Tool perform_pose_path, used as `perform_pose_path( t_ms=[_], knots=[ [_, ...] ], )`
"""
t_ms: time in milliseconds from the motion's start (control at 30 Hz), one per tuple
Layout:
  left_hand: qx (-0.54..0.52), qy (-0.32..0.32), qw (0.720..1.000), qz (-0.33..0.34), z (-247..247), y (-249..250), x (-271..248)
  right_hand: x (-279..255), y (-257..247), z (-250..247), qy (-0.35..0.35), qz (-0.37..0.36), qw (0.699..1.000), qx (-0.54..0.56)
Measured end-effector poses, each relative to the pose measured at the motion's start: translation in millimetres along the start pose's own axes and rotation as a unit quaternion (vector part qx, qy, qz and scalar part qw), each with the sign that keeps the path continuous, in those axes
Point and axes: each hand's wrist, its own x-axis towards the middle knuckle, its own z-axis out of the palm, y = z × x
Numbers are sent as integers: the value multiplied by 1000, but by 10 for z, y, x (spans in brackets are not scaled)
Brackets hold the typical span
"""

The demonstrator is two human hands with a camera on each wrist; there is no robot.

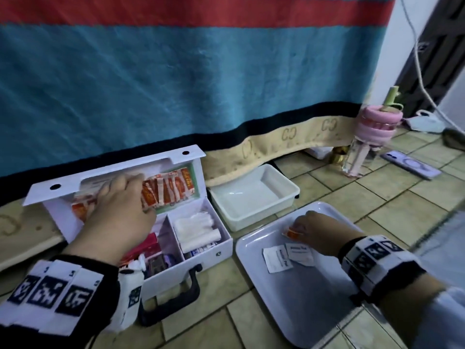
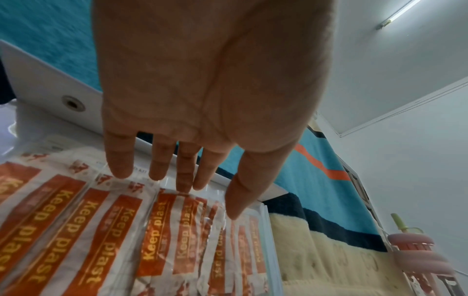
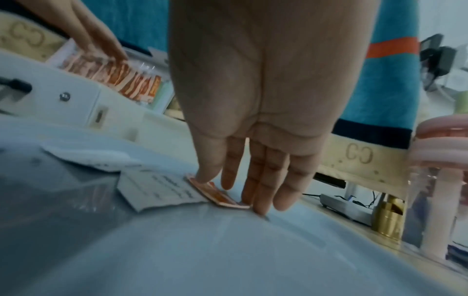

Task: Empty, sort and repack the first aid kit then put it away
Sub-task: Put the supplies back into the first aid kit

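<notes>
My left hand (image 1: 118, 210), grip loose, fingers straight on plasters (image 2: 101, 230) in kit (image 1: 208, 248) lid. Right hand (image 1: 314, 230), fingers straight, presses plaster (image 3: 220, 195) onto tray (image 1: 302, 311).

Both bare hands end in black cuffs. The left wrist (image 1: 57, 293), nearest the first aid kit (image 1: 141, 222), wears a white band printed with black square markers; the right wrist (image 1: 377, 260) carries a matching band.

Both arms reach forward — left hand (image 1: 118, 210) and right hand (image 1: 317, 229) fingers straight.
</notes>
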Motion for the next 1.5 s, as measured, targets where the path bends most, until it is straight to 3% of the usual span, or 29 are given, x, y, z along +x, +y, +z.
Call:
perform_pose_path(
  t_ms=[100,267,433,567,633,700,800,1033,1100,1200,1333,1433,1500],
  knots=[
    [-8,8,1000,10,6,13,-21,74,-71,-34,-11,20,997,-71],
    [-18,16,999,23,-24,12,-89,160,-111,-60,-19,50,994,-90],
    [5,28,997,66,-40,-6,-136,51,-241,-523,-26,69,990,-121],
    [-6,11,999,45,-10,21,-170,-9,-537,-824,36,-42,994,98],
    [-8,16,999,36,-6,61,-186,46,-819,-856,7,-134,955,264],
    [-15,16,999,26,0,95,-190,144,-1119,-833,-56,-217,893,390],
    [-33,2,999,10,1,107,-168,359,-1474,-796,-84,-280,855,429],
    [-38,12,998,45,23,61,-213,590,-1873,-1012,130,-275,760,574],
    [-29,18,998,54,31,46,-231,639,-1940,-1004,157,-264,769,560],
    [-22,18,998,58,32,32,-251,673,-1977,-970,224,-271,836,421],
    [-27,20,998,51,36,11,-231,673,-2059,-952,220,-282,915,185],
    [-35,24,998,54,32,-4,-212,603,-2141,-997,201,-271,939,64],
    [-51,34,996,59,29,-30,-204,519,-2174,-1028,187,-278,942,40]
  ],
)
